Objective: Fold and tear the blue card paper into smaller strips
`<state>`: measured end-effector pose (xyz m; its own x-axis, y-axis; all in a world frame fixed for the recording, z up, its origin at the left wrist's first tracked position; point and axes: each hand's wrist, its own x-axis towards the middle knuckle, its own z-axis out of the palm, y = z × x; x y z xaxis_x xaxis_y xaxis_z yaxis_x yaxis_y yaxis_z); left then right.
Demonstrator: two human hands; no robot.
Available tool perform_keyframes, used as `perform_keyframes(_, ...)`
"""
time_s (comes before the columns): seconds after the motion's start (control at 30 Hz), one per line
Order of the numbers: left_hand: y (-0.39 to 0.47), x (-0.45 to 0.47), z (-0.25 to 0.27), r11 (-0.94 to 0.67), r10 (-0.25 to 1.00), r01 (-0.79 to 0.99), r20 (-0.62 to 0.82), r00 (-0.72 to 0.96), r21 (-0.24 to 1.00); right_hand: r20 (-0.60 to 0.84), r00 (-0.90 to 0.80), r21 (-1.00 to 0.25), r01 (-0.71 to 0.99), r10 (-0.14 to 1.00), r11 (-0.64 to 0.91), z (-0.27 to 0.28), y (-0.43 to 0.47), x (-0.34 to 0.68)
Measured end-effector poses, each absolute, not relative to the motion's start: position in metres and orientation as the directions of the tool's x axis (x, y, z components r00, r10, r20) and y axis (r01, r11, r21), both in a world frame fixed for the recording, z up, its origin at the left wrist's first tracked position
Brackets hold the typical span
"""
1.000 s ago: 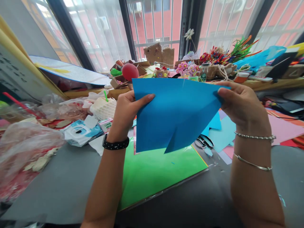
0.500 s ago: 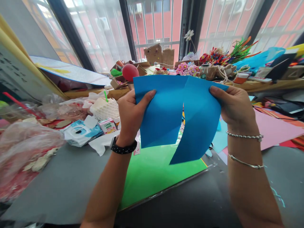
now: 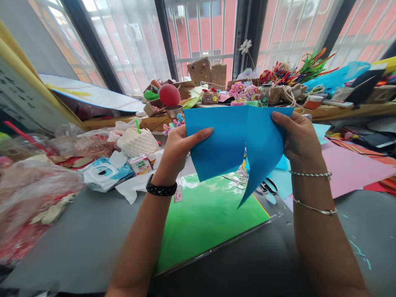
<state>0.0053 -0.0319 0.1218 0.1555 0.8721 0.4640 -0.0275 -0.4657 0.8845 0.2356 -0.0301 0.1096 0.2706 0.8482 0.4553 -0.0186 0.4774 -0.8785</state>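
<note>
A sheet of blue paper (image 3: pixel 218 142) is held up in the air between my two hands. A slit runs up its middle from the lower edge, and the two halves still join near the top, where a crease shows. My left hand (image 3: pixel 182 146) pinches the left edge, thumb lying across the front. My right hand (image 3: pixel 295 128) grips the upper right corner, thumb in front. The right half curls and its lower tip hangs down to a point. Below the paper lies a green sheet (image 3: pixel 198 225) with a shiny clear cover.
Scissors (image 3: pixel 268 187) and a smaller pair (image 3: pixel 236 181) lie behind the green sheet. Pink paper (image 3: pixel 355 167) is at the right. Wet wipes (image 3: pixel 107 171), a small carton (image 3: pixel 140 164) and plastic bags (image 3: pixel 40 185) crowd the left. A cluttered ledge with a red balloon (image 3: pixel 169 95) runs under the windows.
The blue paper has lowered slightly and tilted, its right half curling more. My left hand has shifted right and my right hand slightly left. The scissors have come into fuller view.
</note>
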Motion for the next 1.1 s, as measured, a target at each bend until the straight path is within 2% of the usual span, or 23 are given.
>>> perform_keyframes(0.1,-0.032,0.005,0.121,-0.455,0.879,-0.057,0.459,0.133,0.889,0.430,0.286,-0.876,-0.096,0.856,0.472,0.113,-0.034,0.234)
perform_keyframes(0.23,-0.036,0.005,0.122,-0.514,0.857,-0.012,0.514,0.040,0.858,0.398,0.281,-0.852,-0.241,0.873,0.466,0.118,-0.040,0.231)
perform_keyframes(0.47,-0.041,0.005,0.124,-0.577,0.794,0.170,0.598,-0.113,0.799,0.397,0.325,-0.868,-0.173,0.858,0.466,0.122,-0.047,0.224)
perform_keyframes(0.73,-0.044,0.010,0.122,-0.614,0.725,0.270,0.665,-0.178,0.742,0.322,0.328,-0.893,-0.207,0.888,0.400,0.122,-0.044,0.225)
perform_keyframes(0.97,-0.045,0.014,0.120,-0.622,0.712,0.261,0.672,-0.203,0.738,0.315,0.325,-0.884,-0.242,0.892,0.401,0.119,-0.041,0.226)
perform_keyframes(1.1,-0.044,0.012,0.120,-0.607,0.734,0.242,0.651,-0.195,0.757,0.377,0.219,-0.859,-0.282,0.900,0.428,0.116,-0.037,0.230)
